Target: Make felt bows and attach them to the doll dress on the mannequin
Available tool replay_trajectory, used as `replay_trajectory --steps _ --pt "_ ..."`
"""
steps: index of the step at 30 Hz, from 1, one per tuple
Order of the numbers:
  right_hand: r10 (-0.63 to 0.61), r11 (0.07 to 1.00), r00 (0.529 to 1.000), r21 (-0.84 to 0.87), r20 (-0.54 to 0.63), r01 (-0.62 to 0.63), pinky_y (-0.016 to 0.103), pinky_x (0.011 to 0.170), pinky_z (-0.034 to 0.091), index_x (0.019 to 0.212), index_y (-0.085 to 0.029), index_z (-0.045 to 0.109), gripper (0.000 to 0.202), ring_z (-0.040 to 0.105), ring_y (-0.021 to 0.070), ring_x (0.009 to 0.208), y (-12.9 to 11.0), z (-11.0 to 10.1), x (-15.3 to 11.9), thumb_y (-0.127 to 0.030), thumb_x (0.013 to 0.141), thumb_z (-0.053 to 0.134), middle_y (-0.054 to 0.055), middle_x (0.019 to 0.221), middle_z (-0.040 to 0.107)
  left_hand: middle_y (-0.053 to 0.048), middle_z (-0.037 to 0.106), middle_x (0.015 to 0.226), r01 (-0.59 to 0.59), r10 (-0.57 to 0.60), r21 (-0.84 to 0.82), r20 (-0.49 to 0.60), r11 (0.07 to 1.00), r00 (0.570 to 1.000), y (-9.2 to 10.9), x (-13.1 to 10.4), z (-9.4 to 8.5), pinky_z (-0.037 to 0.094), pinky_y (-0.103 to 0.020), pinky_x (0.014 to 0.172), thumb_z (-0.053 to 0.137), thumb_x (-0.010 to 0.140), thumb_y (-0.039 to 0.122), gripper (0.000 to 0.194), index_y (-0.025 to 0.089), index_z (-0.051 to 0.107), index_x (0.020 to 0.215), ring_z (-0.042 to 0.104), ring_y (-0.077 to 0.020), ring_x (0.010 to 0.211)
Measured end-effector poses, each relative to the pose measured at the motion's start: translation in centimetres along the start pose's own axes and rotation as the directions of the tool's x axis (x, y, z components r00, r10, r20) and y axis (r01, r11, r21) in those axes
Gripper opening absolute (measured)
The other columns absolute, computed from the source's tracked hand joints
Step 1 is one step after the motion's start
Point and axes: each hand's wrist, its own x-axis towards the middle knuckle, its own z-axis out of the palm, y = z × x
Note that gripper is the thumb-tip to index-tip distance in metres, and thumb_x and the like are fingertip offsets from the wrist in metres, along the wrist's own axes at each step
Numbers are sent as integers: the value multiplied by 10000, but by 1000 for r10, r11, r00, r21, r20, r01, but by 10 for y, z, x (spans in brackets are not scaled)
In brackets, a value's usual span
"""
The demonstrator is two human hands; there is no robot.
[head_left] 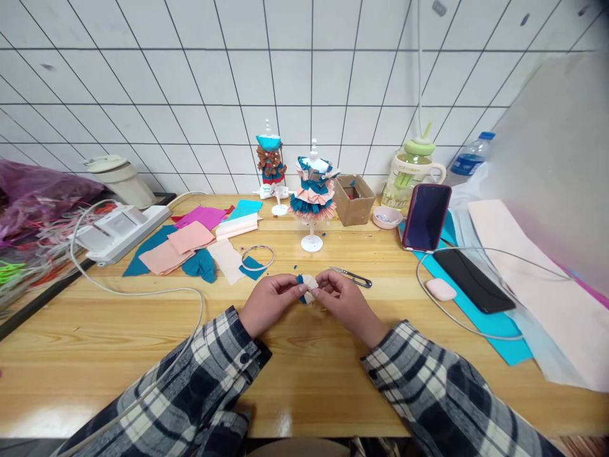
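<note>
Between my two hands, above the middle of the wooden table, is a small crumpled piece of pale and dark teal paper (308,285). My left hand (271,301) pinches its left side, and the fingers of my right hand (349,302) are closed on its right side. Small black-handled snips (354,277) lie just behind my right hand. Behind both hands stands a little white dress form in a ruffled teal and pink paper dress (313,197). A silver ring (257,258) rests partly over a teal scrap (252,269).
Pink and teal paper sheets (190,237) and a power strip (124,233) lie to the left. A second dress form (270,166), cardboard box (354,200) and pink dish (387,217) stand behind. Phones (426,217), a cable and large sheets (537,279) are at the right.
</note>
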Motion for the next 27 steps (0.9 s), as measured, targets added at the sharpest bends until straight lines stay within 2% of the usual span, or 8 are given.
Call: replay_trajectory --steps 3,7,11,16,19,24,27 --pt "-24 1000 1000 -12 -12 24 234 564 449 961 -180 611 256 546 118 643 -1 -1 0 -341 763 605 10 792 615 -34 698 743 -11 8 68 43 998 999 1 -1 1 454 -248 680 639 756 426 291 144 709 743 599 -173 718" --pt "-10 998 998 -55 -57 7 239 565 448 766 -176 620 170 549 126 624 2 -1 1 -345 748 623 9 694 620 -34 703 757 -9 7 62 22 998 1000 0 -1 1 462 -263 699 624 763 435 302 146 710 769 604 -185 732" --pt "10 1000 1000 -5 -28 -10 237 564 451 753 -178 601 163 537 117 603 2 -1 2 -341 753 613 -2 672 608 -30 704 758 -9 13 81 -42 997 999 -2 0 -1 460 -264 704 624 762 436 295 155 711 776 605 -187 734" --pt "-21 999 999 -28 -26 20 235 588 460 947 -183 627 250 540 117 665 -3 -2 0 -337 751 619 12 814 630 -31 697 746 -56 49 178 45 982 998 -5 -1 1 454 -248 677 610 773 425 275 176 724 755 598 -183 727" --pt "-37 995 999 -90 -34 33 235 571 438 822 -175 655 168 518 116 627 -4 -4 1 -319 742 626 8 729 626 -31 705 765 -73 61 224 60 972 996 -7 -2 2 456 -249 690 612 774 422 260 192 731 787 609 -189 745" --pt "4 999 997 -39 -75 -7 239 575 437 787 -170 643 172 532 123 620 -2 -4 2 -334 741 626 7 694 625 -40 726 888 -54 61 194 -33 979 998 -3 -1 3 460 -268 783 633 761 417 269 192 721 879 632 -207 836" --pt "7 1000 998 -30 -58 -8 235 560 435 790 -171 641 171 528 118 605 -2 -2 1 -337 750 620 5 687 618 -45 726 851 -42 52 158 -61 987 997 0 -2 4 464 -276 769 650 742 423 269 182 722 835 630 -209 809"
